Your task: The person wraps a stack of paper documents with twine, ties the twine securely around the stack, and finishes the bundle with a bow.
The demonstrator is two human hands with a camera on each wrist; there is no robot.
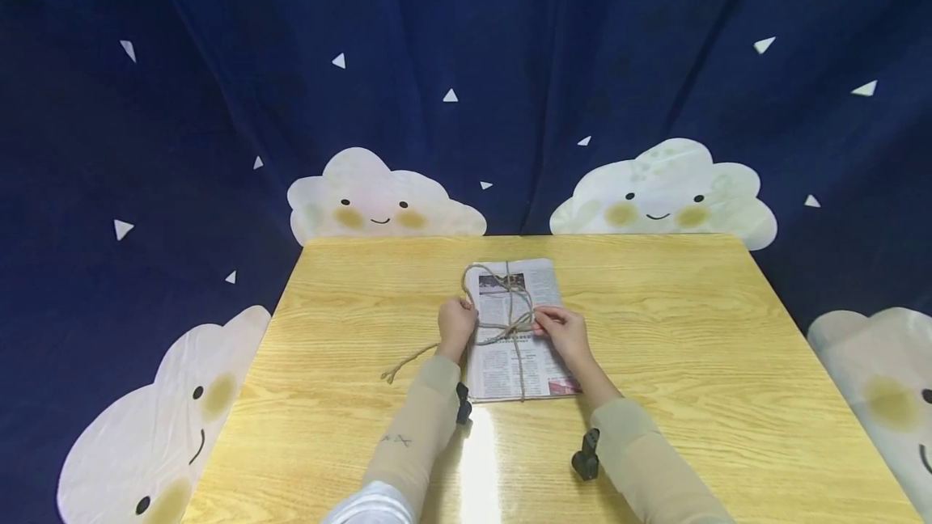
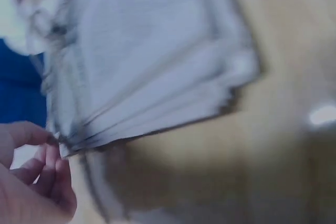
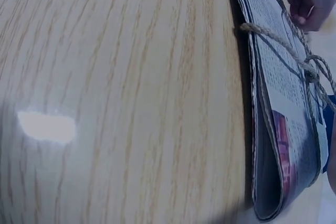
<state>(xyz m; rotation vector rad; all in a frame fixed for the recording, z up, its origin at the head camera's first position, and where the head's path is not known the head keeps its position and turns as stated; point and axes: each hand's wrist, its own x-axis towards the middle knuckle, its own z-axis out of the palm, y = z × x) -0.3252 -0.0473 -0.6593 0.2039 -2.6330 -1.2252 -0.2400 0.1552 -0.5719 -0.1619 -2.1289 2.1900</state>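
A folded stack of newspapers [image 1: 495, 374] lies on the wooden table, bound lengthwise and crosswise with brown twine [image 1: 521, 370]. Around the crossing, the twine forms loose loops and a knot [image 3: 311, 74]. At the stack's left edge my left hand [image 1: 456, 323] pinches the twine between thumb and fingers; a loose end trails from it leftward over the table. My right hand [image 1: 566, 335] pinches a twine loop just right of the knot, above the printed page. In the left wrist view, which is blurred, the left thumb and fingertips [image 2: 52, 140] meet at the paper's edge.
The wooden table [image 1: 677, 330] extends on both sides of the stack, with a bright reflection near its front. Behind it hangs a dark blue curtain [image 1: 408, 14] with white triangles and smiling clouds. Both forearms wear small black wrist devices [image 1: 586, 455].
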